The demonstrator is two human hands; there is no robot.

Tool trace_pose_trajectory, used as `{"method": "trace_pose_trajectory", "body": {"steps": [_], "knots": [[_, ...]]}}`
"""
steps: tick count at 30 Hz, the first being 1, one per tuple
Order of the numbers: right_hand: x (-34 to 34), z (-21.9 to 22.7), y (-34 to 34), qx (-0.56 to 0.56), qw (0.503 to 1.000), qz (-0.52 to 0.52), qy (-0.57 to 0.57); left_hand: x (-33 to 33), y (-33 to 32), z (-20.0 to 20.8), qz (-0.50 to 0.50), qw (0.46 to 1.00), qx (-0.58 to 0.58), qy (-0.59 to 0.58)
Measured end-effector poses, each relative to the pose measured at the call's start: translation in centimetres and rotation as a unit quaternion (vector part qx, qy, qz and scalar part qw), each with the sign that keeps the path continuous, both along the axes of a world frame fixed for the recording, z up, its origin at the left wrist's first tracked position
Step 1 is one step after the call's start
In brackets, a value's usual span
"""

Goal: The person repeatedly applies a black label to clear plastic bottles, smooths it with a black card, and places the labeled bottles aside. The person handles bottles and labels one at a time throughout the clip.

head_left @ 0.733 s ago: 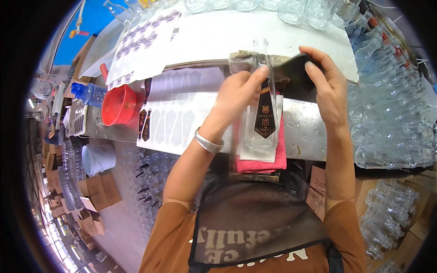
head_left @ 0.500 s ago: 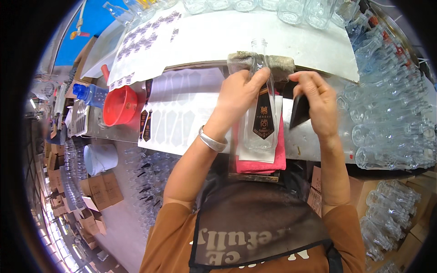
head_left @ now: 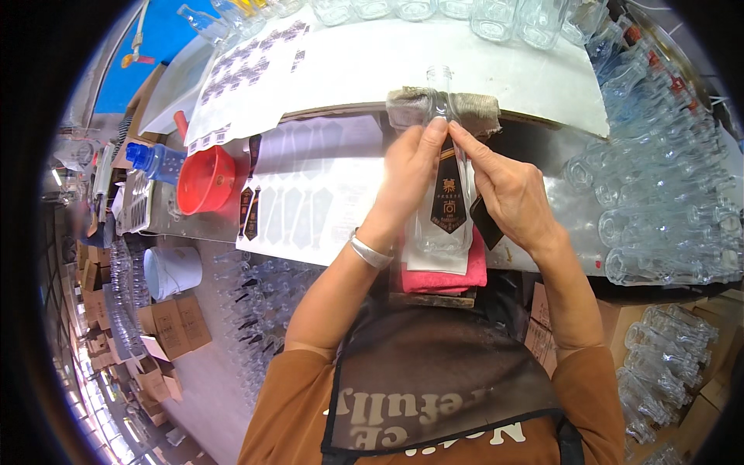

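Wrinkles or a crooked set are the likely fault here, I judge: the black label [head_left: 448, 194] tapers to a point, and uneven pressure from one side could trap a bubble or pull it askew on the smooth glass. The clear glass bottle [head_left: 443, 163] could also roll, since it lies on its side with its neck propped on a folded grey cloth [head_left: 474, 108] and its base on a pink cloth [head_left: 442, 275] at the table's near edge.

Both hands bear down on the bottle from above. The left hand [head_left: 411, 174] has its fingers together and stretched along the label's left edge, tips near the bottle's shoulder; the right hand [head_left: 511, 194] mirrors it on the right edge, fingers pressed flat, not curled round anything. The label sits between the two sets of fingertips, touching both.

A sheet of label backing [head_left: 310, 194] lies just left on the table [head_left: 542, 62], a red bowl [head_left: 205, 180] beyond it, empty bottles [head_left: 659, 225] at right.
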State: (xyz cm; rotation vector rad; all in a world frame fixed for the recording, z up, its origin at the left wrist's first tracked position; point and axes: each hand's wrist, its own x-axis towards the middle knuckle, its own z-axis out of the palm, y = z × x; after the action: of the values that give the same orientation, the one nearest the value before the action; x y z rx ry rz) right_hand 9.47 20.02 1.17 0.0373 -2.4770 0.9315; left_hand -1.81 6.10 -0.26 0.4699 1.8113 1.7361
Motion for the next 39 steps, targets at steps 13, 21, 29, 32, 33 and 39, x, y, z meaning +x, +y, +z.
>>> {"method": "trace_pose_trajectory", "body": {"steps": [13, 21, 29, 32, 33, 39], "knots": [[1.2, 0.1, -0.8, -0.049, 0.998, 0.003, -0.043, 0.6, -0.7, -0.2, -0.029, 0.999, 0.023, -0.029], [2.1, -1.8, 4.0, -0.518, 0.847, -0.100, -0.072, 2.6, -5.7, 1.6, -0.035, 0.998, 0.040, 0.041], [-1.8, 3.6, 0.7, -0.167, 0.981, -0.100, 0.016, 6.3, -9.5, -1.0, -0.089, 0.936, -0.074, 0.333], [-2.1, 4.2, 0.5, -0.032, 0.992, -0.072, 0.099, 6.6, -9.2, -1.4, -0.070, 0.941, -0.039, 0.330], [-1.6, 4.4, -0.1, 0.042, 0.993, -0.015, 0.111, 6.6, -9.1, -1.6, -0.053, 0.943, -0.020, 0.327], [1.7, 6.7, -4.6, 0.034, 0.981, 0.182, -0.049, 7.0, -9.0, -1.6, -0.009, 0.945, -0.002, 0.326]]}}
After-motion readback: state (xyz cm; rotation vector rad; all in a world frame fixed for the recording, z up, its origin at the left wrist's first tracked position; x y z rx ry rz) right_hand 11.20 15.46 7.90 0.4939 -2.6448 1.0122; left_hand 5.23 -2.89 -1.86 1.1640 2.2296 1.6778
